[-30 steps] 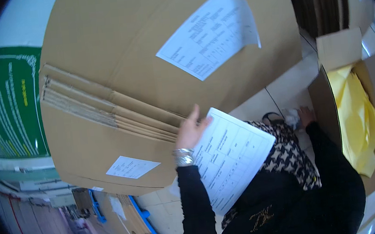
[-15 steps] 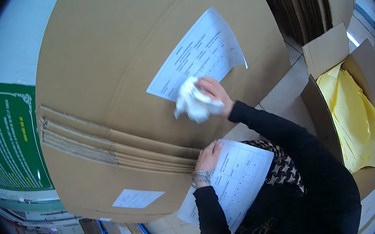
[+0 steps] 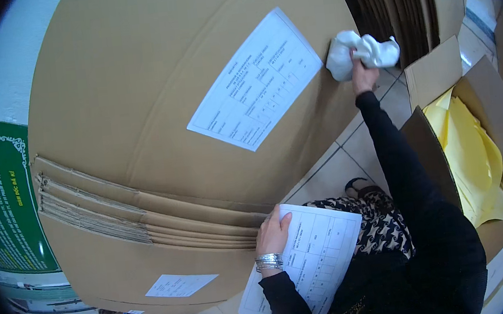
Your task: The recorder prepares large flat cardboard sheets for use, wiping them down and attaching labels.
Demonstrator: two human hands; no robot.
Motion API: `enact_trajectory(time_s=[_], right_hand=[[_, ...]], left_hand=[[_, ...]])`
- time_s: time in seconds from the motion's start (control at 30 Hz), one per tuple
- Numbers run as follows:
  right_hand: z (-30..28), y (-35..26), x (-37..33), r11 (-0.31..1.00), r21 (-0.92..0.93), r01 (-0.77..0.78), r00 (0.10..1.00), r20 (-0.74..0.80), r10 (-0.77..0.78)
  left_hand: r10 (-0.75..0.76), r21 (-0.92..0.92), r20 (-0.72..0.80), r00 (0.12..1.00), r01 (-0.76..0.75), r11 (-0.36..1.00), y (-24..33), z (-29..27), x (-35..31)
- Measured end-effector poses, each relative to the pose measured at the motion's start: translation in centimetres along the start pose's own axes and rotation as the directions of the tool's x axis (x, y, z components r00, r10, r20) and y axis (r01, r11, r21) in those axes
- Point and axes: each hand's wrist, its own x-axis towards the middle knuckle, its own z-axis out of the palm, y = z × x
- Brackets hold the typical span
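My right hand [image 3: 366, 77] is closed around a crumpled white cloth [image 3: 378, 51], held at the right edge of a large brown cardboard sheet [image 3: 151, 81]. A printed white label sheet [image 3: 256, 83] lies flat on that cardboard, just left of the cloth. Lower down, my left hand [image 3: 272, 234] grips the corner of another printed paper sheet [image 3: 317, 254], its thumb on the paper. The same hand rests against the edges of the stacked cardboard [image 3: 203, 223]. Metal bangles circle the left wrist.
An open carton [image 3: 425, 151] on the tiled floor at right holds yellow sheets [image 3: 472, 158]. Behind it stand more upright cardboard stacks [image 3: 394, 1]. A smaller label [image 3: 182, 284] sits on the nearer cardboard. A green sign [image 3: 7, 195] is on the wall at left.
My right hand has carried the cloth from the label's lower edge up and right to the cardboard's edge. The label's right side, curled before, now lies flat. My left hand keeps the paper.
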Motion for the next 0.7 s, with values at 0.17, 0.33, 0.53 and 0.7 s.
enact_trajectory(time_s=[0.17, 0.33, 0.53, 0.7], right_hand=[[-1.0, -2.2, -10.3, 0.976, 0.168, 0.142, 0.962, 0.209, -0.176], [6.2, -3.8, -10.6, 0.903, 0.135, 0.408, 0.696, 0.594, -0.403], [9.3, -5.9, -0.7, 0.938, 0.253, 0.237, 0.965, 0.053, -0.258], [12.1, -8.8, -2.1, 0.915, 0.368, 0.168, 0.984, -0.12, -0.132]], left_hand=[[0.039, 0.009, 0.018, 0.999, -0.039, 0.999, 1.3, -0.4, 0.1], [0.128, -0.004, -0.031, 0.991, -0.128, 0.992, -0.1, 0.8, 0.2], [0.099, 0.016, -0.041, 0.994, -0.099, 0.995, 0.9, -1.0, -1.1], [0.186, 0.027, -0.12, 0.975, -0.184, 0.983, 0.7, -1.3, -1.1]])
